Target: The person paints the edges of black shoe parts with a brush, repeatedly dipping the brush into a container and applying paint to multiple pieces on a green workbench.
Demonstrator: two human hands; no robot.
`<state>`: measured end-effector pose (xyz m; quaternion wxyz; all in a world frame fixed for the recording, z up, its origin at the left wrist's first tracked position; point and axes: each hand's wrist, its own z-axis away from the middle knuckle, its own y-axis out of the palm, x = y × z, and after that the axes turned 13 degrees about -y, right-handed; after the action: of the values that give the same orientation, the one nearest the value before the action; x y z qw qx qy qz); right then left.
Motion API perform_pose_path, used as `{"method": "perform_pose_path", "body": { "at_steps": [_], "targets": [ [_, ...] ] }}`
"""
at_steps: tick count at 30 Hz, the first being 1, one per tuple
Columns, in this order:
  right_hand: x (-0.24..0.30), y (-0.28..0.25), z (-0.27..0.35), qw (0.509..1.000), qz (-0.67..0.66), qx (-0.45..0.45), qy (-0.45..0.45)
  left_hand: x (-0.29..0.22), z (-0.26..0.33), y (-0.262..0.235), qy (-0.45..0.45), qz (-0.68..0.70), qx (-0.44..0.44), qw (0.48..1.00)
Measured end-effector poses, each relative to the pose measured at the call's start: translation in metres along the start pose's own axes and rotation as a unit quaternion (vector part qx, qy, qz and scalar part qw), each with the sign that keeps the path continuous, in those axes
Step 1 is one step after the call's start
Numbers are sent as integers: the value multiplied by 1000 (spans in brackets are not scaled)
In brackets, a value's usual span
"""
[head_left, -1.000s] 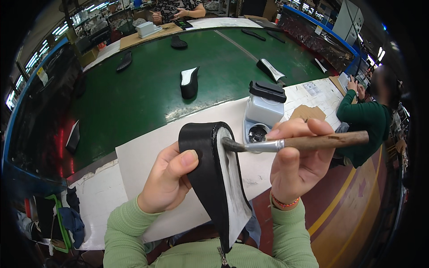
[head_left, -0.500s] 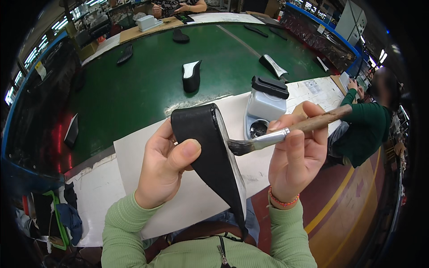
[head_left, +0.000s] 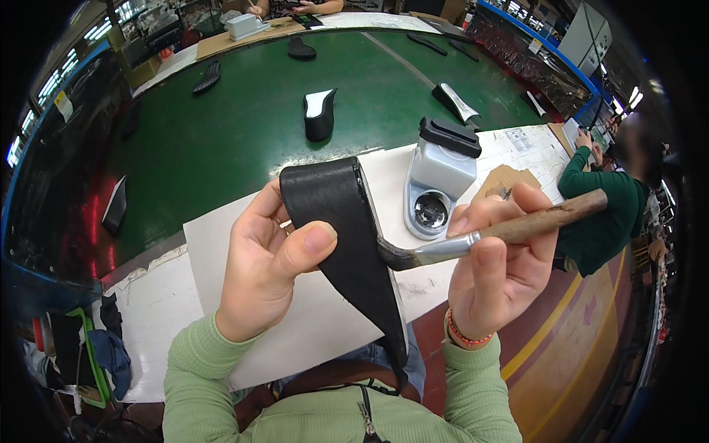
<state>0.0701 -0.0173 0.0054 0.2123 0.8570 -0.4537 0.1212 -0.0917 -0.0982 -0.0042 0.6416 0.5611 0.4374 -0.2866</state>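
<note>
My left hand (head_left: 269, 258) grips a black wedge shoe sole (head_left: 332, 214) by its thick heel end, thumb across the black side and fingers behind. Its thin toe end points down toward my lap, and a pale face shows along the right edge. Between thumb and fingers of my right hand (head_left: 498, 266) is a brush (head_left: 543, 218) with a wooden handle and metal ferrule. The dark bristles are bent against the sole's right edge. Just beyond the brush stands a white glue dispenser (head_left: 443, 170) with a black lid and a round cup of dark liquid at its foot.
White paper (head_left: 229, 258) covers the near table edge. Beyond it, a green conveyor belt (head_left: 244, 125) carries several soles, including a wedge sole (head_left: 319, 118). A green basket (head_left: 92, 354) sits at the left. One co-worker in a green sleeve (head_left: 602, 184) is at the right; another sits across.
The bristles have gone from lying beside the sole's pale face to bending against its edge, slightly lower. The brush handle has swung a little to the right, and the sole has risen slightly.
</note>
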Motion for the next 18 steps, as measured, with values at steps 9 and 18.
{"method": "perform_pose_path", "body": {
  "at_steps": [9, 18],
  "targets": [
    [4, 1, 1, 1000, -24, 3, 20, -2, 1, -1, -4, 1, -10, 1000],
    [12, 0, 8, 999, -41, 8, 34, -2, 7, -2, -9, -13, -30, 999]
  ]
}}
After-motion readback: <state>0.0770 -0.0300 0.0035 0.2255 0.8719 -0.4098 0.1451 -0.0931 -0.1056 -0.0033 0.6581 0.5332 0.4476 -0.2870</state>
